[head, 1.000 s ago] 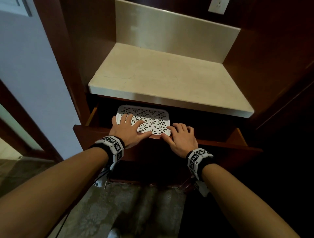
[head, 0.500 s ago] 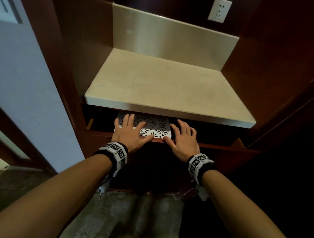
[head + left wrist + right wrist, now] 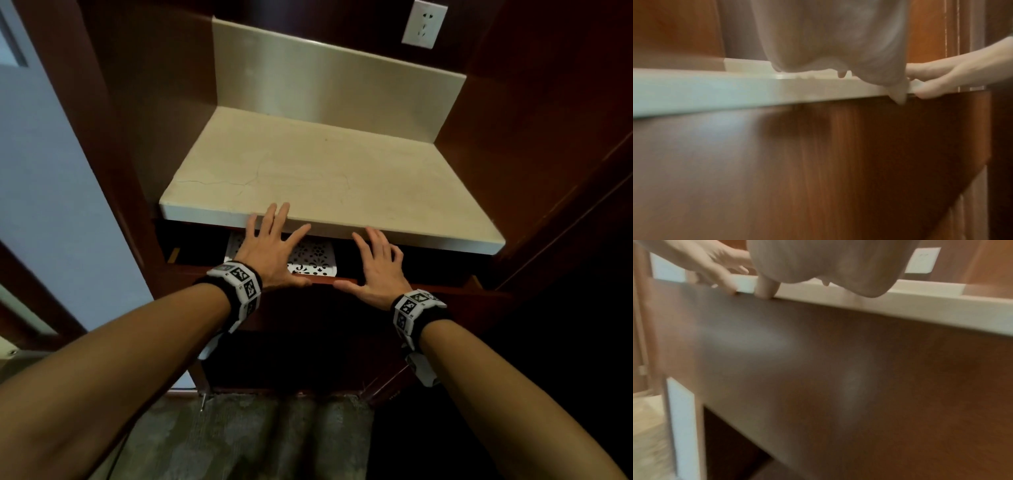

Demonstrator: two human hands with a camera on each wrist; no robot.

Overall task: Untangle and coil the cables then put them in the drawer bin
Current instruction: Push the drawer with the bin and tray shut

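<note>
Wooden drawer (image 3: pixel 342 281) nearly shut under stone counter (image 3: pixel 325 178); both hands flat (fingers spread), holding nothing.

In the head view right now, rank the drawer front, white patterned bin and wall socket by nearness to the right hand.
1. Drawer front: right hand presses its top edge.
2. White patterned bin: inside the drawer, to its left.
3. Wall socket: high on the back wall.

Beige stone countertop (image 3: pixel 308 178) with matching backsplash (image 3: pixel 325 82) — white wall socket (image 3: pixel 424 23) above, patterned floor (image 3: pixel 260 438).
</note>
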